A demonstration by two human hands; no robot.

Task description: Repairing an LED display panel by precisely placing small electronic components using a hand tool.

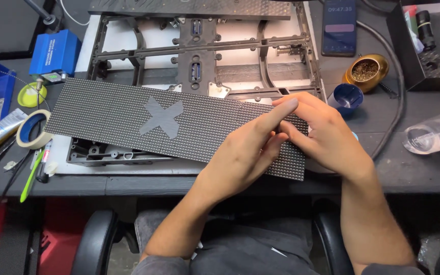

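Worktop [408, 173] of dark grey runs under everything, with a metal frame [204, 56] on it and a long dotted panel [113, 114] lying tilted across that frame. My left hand [245, 153] rests half open on the panel's right end, forefinger stretched out; my right hand [327, 135] lies loosely curled beside it, fingers touching the panel.
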